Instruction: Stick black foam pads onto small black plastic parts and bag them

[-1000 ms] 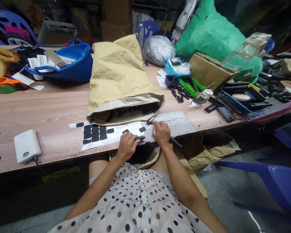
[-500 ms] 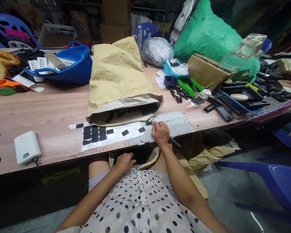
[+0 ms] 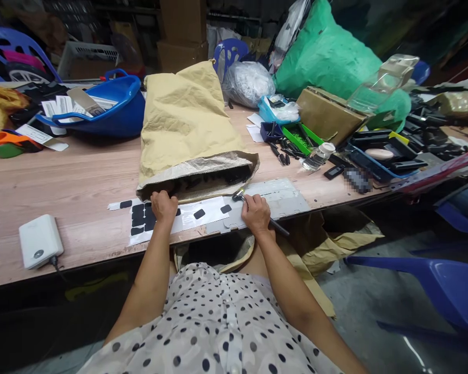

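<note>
Left hand: moved up from below the worktop edge to the mouth of the paper sack; curled, grip cannot be told.
Right hand: closed around the hammer.
Hammer position: head forward of right hand, handle behind.

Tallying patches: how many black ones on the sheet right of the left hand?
3: a black patch beside the left hand, partly hidden; a second farther right; a third near the right end of the sheet. More may be hidden.
</note>
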Motion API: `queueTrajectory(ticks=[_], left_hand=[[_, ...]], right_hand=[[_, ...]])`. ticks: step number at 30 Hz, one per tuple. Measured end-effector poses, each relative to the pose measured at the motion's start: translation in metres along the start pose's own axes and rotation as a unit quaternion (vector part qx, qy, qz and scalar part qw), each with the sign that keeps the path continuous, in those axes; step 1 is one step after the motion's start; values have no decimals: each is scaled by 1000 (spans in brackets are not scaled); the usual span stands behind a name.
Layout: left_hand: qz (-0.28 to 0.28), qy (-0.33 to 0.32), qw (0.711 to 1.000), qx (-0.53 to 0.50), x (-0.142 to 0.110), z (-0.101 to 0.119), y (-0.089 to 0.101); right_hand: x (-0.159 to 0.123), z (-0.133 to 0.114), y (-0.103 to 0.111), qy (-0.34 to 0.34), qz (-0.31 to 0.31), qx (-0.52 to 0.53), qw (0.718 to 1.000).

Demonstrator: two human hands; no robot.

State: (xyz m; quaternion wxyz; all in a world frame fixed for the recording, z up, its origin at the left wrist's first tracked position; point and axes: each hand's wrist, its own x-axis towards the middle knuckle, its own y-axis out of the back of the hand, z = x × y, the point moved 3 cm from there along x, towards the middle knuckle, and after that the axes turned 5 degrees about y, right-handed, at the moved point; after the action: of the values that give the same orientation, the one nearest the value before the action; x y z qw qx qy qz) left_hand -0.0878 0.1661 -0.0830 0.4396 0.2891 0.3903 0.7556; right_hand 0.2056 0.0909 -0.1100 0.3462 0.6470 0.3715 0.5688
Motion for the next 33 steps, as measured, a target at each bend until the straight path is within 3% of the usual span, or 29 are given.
queueTrajectory(ticks=[4,7,10,14,22,27,33], left_hand=[[-8,-126,990,-62,-25,8,-3],[-86,-245,959,-113,-58,24,-15],[-140,-295,935,-135,-81,35,-33],[-147,-292,935,-139,-83,35,-46],[-180,-268,932,-162,-78,34,-45],[-189,-259,932,-172,-79,35,-45],[-196,-246,932,-180,-79,35,-45]], right_hand=[[0,0,0,-4,-3,2,1000],[-1,1,1,-6,-4,6,1000],[-1,1,1,-6,-7,12,1000],[0,2,1,-5,-6,24,1000],[0,4,9,-10,14,98,995],[-13,-23,27,32,50,255,965],[-20,-54,38,81,12,322,943]])
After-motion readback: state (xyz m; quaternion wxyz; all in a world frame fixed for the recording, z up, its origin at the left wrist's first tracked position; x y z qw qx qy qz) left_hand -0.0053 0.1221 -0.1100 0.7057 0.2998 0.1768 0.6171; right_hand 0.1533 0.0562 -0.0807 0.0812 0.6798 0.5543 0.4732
